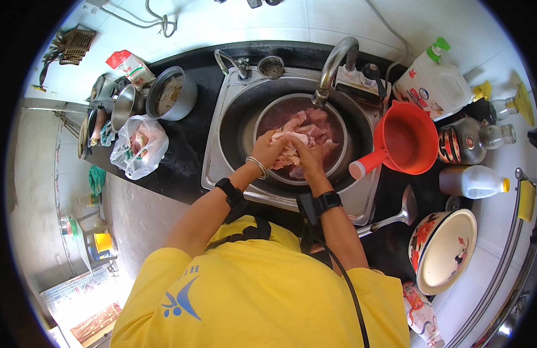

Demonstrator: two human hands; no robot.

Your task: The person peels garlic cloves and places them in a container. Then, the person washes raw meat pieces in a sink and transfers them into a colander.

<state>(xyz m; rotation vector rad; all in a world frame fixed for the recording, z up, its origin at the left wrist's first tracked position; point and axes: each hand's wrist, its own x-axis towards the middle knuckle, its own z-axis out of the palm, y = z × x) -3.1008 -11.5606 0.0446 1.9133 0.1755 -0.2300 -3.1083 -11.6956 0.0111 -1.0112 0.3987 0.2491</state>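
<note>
Over a round metal basin (344, 126) standing in the stainless steel sink (212, 158), my left hand (267, 151) and my right hand (310, 160) hold a piece of raw meat (288, 154) between them. The fingers of both hands are bent around it. Several more pieces of raw meat (317, 118) lie in reddish water in the basin, just beyond my hands. The curved metal faucet (337, 63) hangs over the basin's far right part. My fingertips are partly hidden by the meat.
A red plastic dipper (407, 137) overlaps the sink's right edge. Beside it lie a metal ladle (407, 209), an oil bottle (468, 182) and an enamel basin (444, 252). Left of the sink are a plastic bag of meat (140, 148), a metal pot (186, 98) and a steel bowl (125, 108).
</note>
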